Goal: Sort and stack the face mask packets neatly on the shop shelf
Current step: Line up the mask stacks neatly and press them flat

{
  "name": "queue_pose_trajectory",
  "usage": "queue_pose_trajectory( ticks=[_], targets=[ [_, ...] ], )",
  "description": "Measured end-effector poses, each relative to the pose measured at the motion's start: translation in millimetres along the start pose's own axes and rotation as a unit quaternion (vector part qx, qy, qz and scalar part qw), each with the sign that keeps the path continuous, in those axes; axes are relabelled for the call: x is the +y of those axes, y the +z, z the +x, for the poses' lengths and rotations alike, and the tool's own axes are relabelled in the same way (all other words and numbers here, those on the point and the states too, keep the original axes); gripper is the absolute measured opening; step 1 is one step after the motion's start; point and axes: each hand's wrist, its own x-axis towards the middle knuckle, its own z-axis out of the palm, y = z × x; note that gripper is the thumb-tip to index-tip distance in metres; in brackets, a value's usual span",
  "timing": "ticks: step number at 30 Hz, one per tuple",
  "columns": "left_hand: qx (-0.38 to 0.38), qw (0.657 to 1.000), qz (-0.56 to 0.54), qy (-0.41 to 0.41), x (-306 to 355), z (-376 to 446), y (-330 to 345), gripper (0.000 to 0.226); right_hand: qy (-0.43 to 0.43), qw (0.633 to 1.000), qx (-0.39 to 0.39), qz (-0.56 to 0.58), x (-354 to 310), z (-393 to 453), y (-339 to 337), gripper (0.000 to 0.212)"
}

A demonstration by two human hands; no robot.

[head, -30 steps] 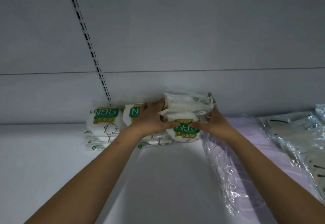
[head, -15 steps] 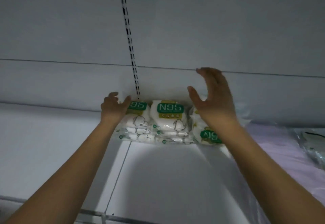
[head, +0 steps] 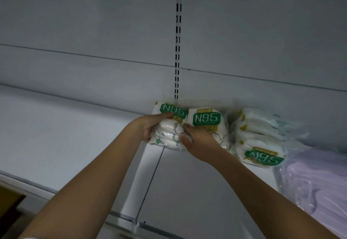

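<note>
Leftmost N95 stack (head: 168, 135) sits gripped between both hands' fingers (head: 165, 115).

Three stacks of white N95 packets with green labels, side by side against the shelf (head: 187, 191) back wall: left stack (head: 169, 126) gripped on both sides, middle stack (head: 208, 122) touching it, right stack (head: 261, 141) slumped, its label upside down.
</note>
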Motion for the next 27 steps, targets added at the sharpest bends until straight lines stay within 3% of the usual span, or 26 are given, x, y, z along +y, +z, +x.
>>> queue_pose_trajectory(
  ticks=[3,7,10,12,15,17,19,22,25,27],
  targets=[
    [0.015,0.997,-0.045,0.06,-9,5,5,0.048,-0.036,0.997,0.018,0.064,5,-4,-2,0.024],
    [0.064,0.985,-0.107,0.115,-24,-9,-6,0.047,0.039,0.975,0.065,0.209,14,-5,-12,0.032],
    [0.161,0.949,-0.194,0.187,-34,-35,-36,0.043,0.097,0.934,0.055,0.338,19,2,-22,0.038],
    [0.187,0.913,-0.261,0.252,-39,-61,-53,0.041,0.069,0.941,0.07,0.325,14,1,-29,0.04],
    [0.116,0.885,-0.311,0.326,-46,-99,-39,0.033,-0.06,0.97,0.15,0.18,3,-24,-36,0.041],
    [0.055,0.883,-0.318,0.34,-57,-110,-8,0.029,-0.173,0.965,0.193,0.05,1,-52,-40,0.043],
    [0.004,0.895,-0.293,0.335,-71,-111,27,0.034,-0.237,0.945,0.226,0.001,18,-75,-46,0.049],
    [-0.071,0.93,-0.214,0.29,-88,-100,71,0.072,-0.216,0.936,0.268,0.068,47,-92,-73,0.05],
    [-0.133,0.936,-0.216,0.245,-101,-87,97,0.066,-0.16,0.944,0.262,0.117,62,-85,-100,0.048],
    [-0.167,0.934,-0.22,0.226,-105,-80,106,0.077,-0.087,0.941,0.226,0.236,65,-75,-114,0.055]
  ],
)
